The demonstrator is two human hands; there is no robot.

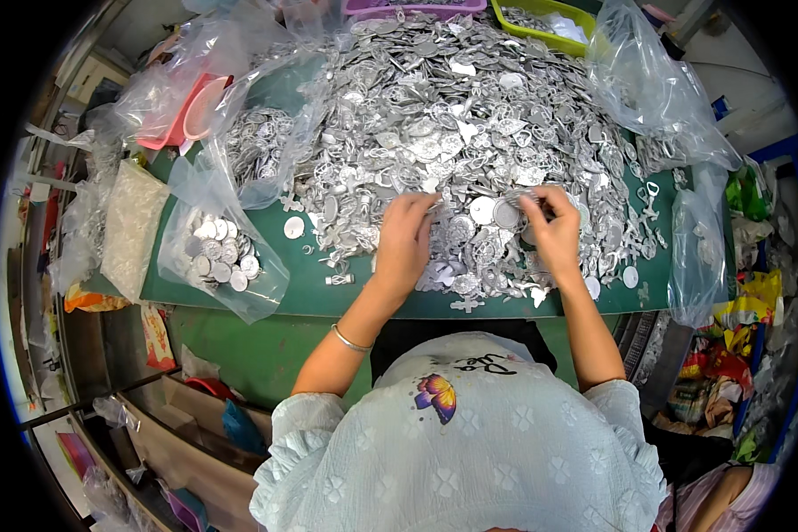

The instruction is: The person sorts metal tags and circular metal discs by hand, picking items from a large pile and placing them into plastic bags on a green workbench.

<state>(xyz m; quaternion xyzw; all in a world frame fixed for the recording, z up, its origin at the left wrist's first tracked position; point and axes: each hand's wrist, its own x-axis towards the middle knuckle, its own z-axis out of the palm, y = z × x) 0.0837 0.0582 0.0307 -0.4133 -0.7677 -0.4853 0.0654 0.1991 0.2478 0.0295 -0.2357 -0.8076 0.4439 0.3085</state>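
Observation:
A large heap of small silver metal charms and pendants [470, 115] covers the middle of the green table [328, 300]. At the heap's near side, my left hand [405, 241] is closed, fingers bent together over the pieces; what it holds, if anything, is hidden. To its right, my right hand [554, 232] pinches a small silver metal piece, slightly blurred, between thumb and fingers. A round grey disc [506, 214] and a bright round disc [482, 210] lie between the hands. Left of the heap, a clear plastic bag [266, 297] holds several round silver discs [222, 253].
Another clear bag [262, 142] of metal parts stands at the left, near a pink tray [173, 124]. Purple [417, 9] and yellow-green [545, 31] trays sit at the back. Plastic bags [656, 89] lie on the right. Part of another person [723, 501] shows at lower right.

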